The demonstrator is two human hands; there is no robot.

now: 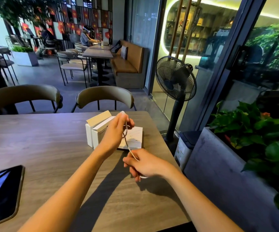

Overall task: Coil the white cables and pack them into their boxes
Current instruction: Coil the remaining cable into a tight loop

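head view, left hand (114, 131) grip pinching white cable (126, 139), right hand (144, 164) gripping its tail (boxes (95, 131) behind)

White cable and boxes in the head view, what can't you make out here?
- White cable: its near end is hidden inside the right hand; its far end is mostly covered by the left hand.
- Open white boxes: their insides face away, and the left hand covers part of them.
- Flat white box: its print is too small to read.
- Phone: cut off by the left edge.
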